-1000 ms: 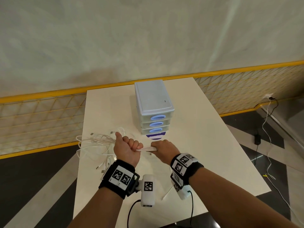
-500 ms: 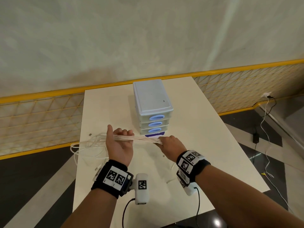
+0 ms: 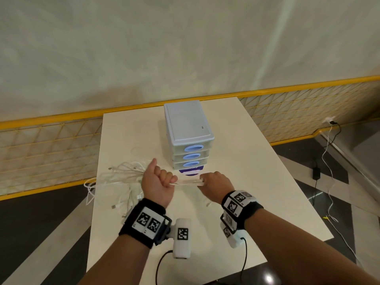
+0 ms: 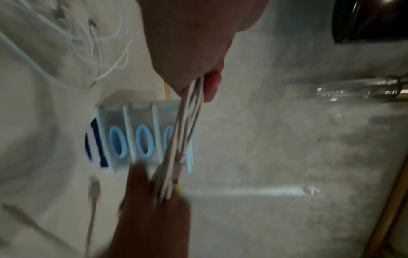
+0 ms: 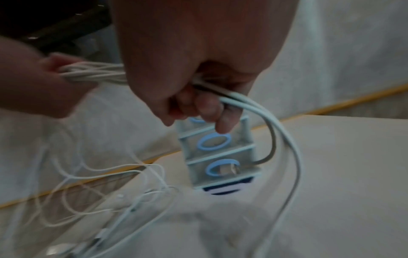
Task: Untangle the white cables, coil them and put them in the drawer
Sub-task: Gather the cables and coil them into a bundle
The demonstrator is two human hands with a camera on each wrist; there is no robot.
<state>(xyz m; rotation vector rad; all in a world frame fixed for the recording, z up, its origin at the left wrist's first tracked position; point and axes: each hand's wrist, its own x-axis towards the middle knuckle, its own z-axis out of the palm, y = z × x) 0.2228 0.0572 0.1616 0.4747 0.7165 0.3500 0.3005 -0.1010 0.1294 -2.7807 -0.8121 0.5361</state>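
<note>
Both hands are squeezing the white cables (image 3: 186,182) tight, the left hand (image 3: 157,182) and right hand (image 3: 216,185) pulling a bunch straight above the worktop (image 3: 257,171) to line them up, while 3 drawers (image 3: 192,156) are waiting shut.

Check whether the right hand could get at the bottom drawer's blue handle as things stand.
Probably not yet: the right hand grips the white cables with the left hand. The drawer unit stands unobstructed just beyond.

two hands (image 3: 158,182), one drawer unit (image 3: 188,138), three drawers, one table (image 3: 257,182)
</note>
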